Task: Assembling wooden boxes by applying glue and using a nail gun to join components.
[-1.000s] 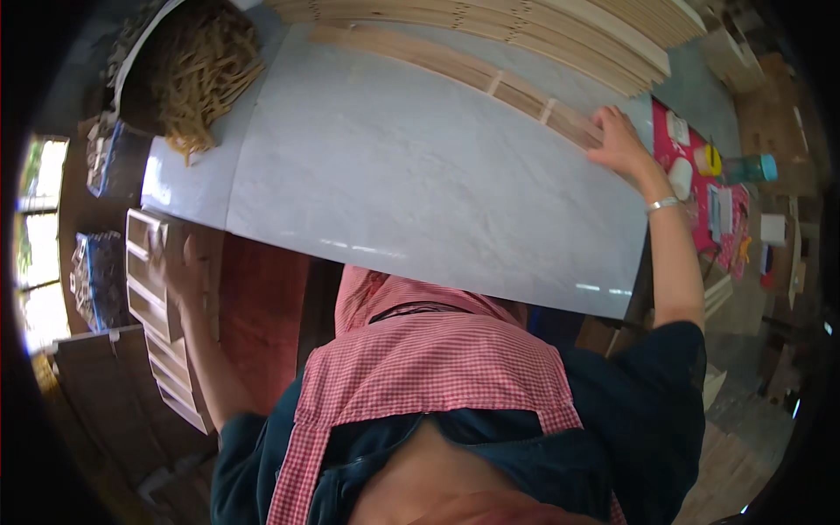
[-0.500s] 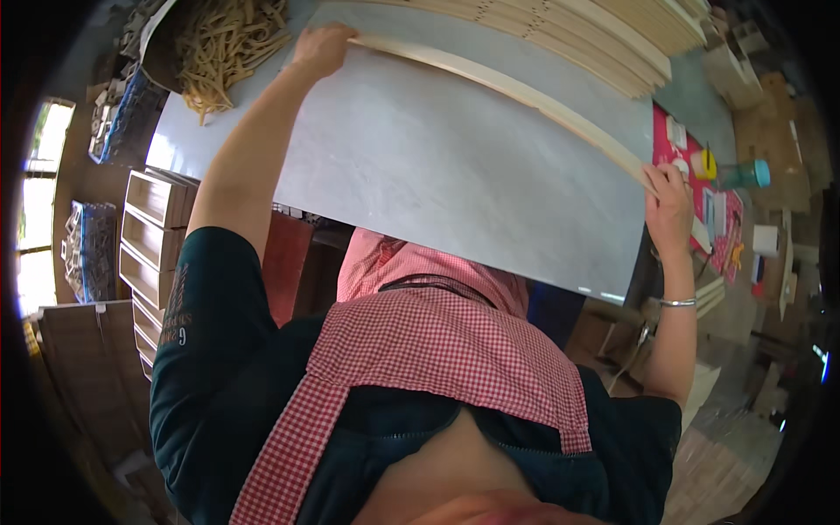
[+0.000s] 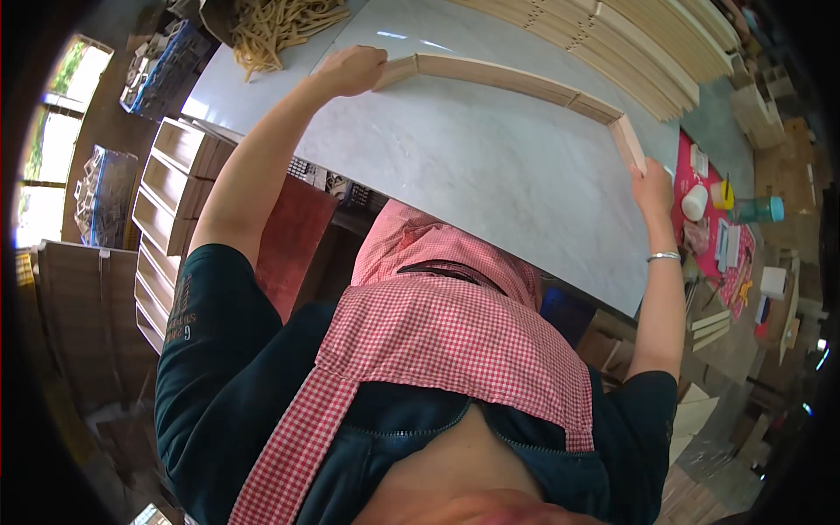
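Observation:
A long pale wooden strip made of hinged sections lies on the grey marble-patterned table. Its two end sections are folded toward me, so it forms a shallow open frame. My left hand grips the left end section. My right hand holds the right end section near the table's right edge; a silver bangle sits on that wrist.
Stacked wooden slats lie along the table's far side. A heap of tan strips sits at far left. A pink mat with a white cup, yellow tape and a teal bottle lies to the right. Stacked wooden boxes stand at my left.
The strip was straight and on edge half a second ago; now its ends are bent toward me. My left hand came up from the boxes at my side a second ago.

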{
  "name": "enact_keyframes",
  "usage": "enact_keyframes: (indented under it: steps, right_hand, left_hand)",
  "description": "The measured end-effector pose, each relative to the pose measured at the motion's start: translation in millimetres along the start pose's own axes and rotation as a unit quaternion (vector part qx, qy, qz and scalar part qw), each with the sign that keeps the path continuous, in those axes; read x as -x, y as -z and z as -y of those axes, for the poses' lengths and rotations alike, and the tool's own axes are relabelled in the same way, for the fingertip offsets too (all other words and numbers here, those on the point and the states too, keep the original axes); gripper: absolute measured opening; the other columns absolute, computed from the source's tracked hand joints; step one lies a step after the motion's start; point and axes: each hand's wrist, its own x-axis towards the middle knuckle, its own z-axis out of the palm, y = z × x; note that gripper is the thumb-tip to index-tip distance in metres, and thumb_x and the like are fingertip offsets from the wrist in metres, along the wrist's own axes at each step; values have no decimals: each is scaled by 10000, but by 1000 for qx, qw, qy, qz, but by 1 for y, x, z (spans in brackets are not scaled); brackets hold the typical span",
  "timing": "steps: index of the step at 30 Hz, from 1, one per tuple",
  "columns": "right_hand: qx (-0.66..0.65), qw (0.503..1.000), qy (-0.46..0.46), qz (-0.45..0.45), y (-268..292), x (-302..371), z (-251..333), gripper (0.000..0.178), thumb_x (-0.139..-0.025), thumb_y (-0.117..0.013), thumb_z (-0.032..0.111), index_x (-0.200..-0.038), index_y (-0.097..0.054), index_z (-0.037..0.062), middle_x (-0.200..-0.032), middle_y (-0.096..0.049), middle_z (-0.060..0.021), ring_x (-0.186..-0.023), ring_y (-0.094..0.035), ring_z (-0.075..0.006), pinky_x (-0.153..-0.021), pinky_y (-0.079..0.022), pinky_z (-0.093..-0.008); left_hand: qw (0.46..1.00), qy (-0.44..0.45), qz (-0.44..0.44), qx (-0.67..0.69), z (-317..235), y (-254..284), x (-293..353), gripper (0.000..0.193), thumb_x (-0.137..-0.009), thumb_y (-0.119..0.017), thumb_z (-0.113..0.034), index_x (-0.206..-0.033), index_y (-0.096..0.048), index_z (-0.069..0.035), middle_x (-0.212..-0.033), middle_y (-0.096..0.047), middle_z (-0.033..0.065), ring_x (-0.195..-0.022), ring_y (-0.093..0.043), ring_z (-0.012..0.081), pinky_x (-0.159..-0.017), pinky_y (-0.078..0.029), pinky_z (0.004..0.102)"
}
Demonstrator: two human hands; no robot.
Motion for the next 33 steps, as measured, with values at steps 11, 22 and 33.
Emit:
enact_keyframes:
  steps: [11, 22, 33]
  right_hand:
    - [-210, 927, 310, 7, 24, 18, 19, 338, -874, -587, 48, -1200, -677, 51, -1109, -683, -177, -982, -658, -385, -841, -526, -462]
    - [-98, 847, 500, -153, 33, 25, 111, 193, -809, -733, 152, -993, -696, 107, -1127, -593, -62, -1051, -574, -271, -974, -417, -414]
    - [-148, 893, 397, -152, -15, 39, 210, 278, -866, -743, 315, -884, -562, 105, -825, -674, -20, -774, -654, -252, -758, -487, -372]
  left_hand:
    - [990, 74, 69, 95, 4, -22, -24, 384, -920, -608, -370, -1167, -679, -85, -1059, -712, 116, -822, -637, 280, -725, -539, 393]
    - [868, 5, 20, 497, -17, -48, -3, 523, -946, -653, -170, -1435, -482, -97, -1409, -550, 107, -802, -564, 184, -687, -527, 264]
    - [858, 7, -7, 513, -30, -60, 19, 467, -961, -664, -187, -1395, -519, -92, -1380, -573, 106, -853, -595, 191, -729, -556, 292]
